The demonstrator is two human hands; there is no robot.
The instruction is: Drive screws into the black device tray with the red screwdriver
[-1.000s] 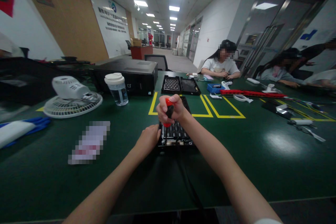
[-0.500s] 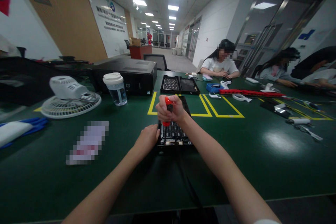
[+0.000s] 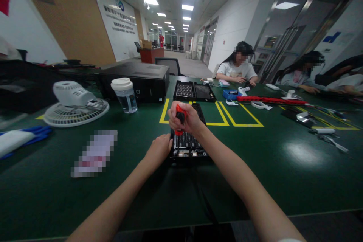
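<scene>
A screwdriver (image 3: 179,115) with a red and black handle stands nearly upright in my right hand (image 3: 189,118), whose fingers are wrapped round the handle. Its shaft points down into a black case (image 3: 190,154) that holds rows of round dark cells and small parts along its near edge. The tip is too small to make out. At the case's left side, my left hand (image 3: 161,149) grips the edge with curled fingers. My right hand and forearm hide part of the case.
Behind lies another open black case (image 3: 184,90). A lidded cup (image 3: 124,96), a white fan (image 3: 76,104) and a black box (image 3: 136,79) stand left. A blue tray (image 3: 231,95) and a red strip (image 3: 272,100) lie right. Co-workers sit across the green table (image 3: 255,181).
The screwdriver handle has turned in my right hand, showing more black, and the hand has tilted slightly. My left hand stays put. A co-worker's hands across the table have shifted.
</scene>
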